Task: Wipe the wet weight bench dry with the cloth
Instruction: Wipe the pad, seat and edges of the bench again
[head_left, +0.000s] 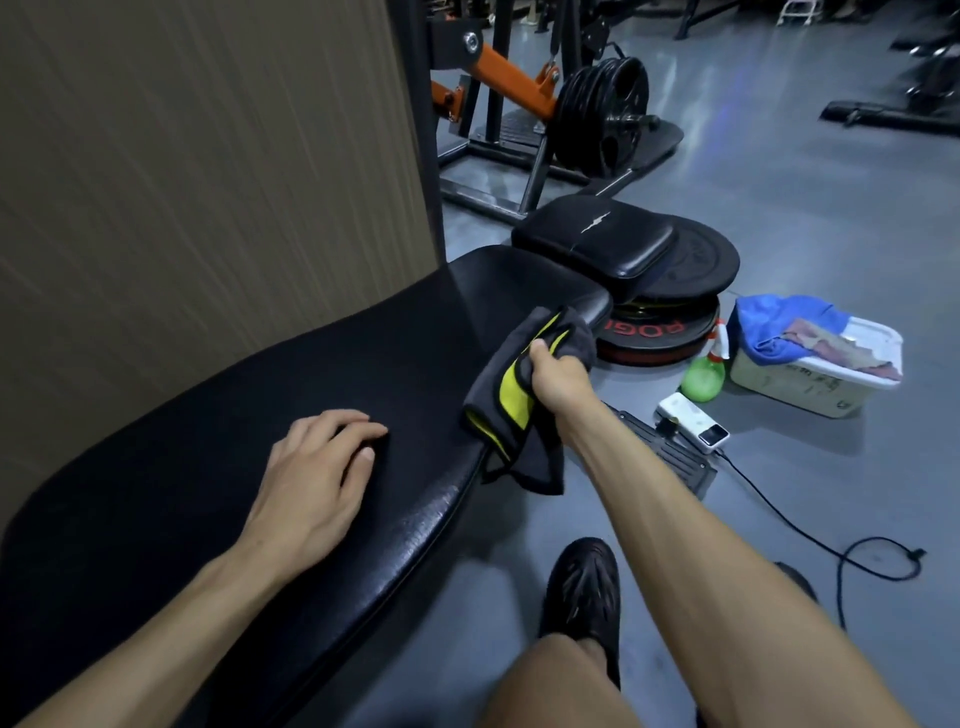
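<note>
Your left hand rests spread and flat on the weight bench, probably to brace you. Your right hand grips the bunched cloth at the pad's right edge, its tail hanging free, placed to wipe.

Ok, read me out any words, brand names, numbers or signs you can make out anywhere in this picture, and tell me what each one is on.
"ROGI", in red letters seen upside down, partly hidden: on the edge of the weight plate stacked beside the weight bench.
Raised lettering on the top plate: too dark to read.
Dark marks on the side of the white tub: too small and blurred to read.
White mark on the black pad: a scuff or logo, no letters readable.
</note>
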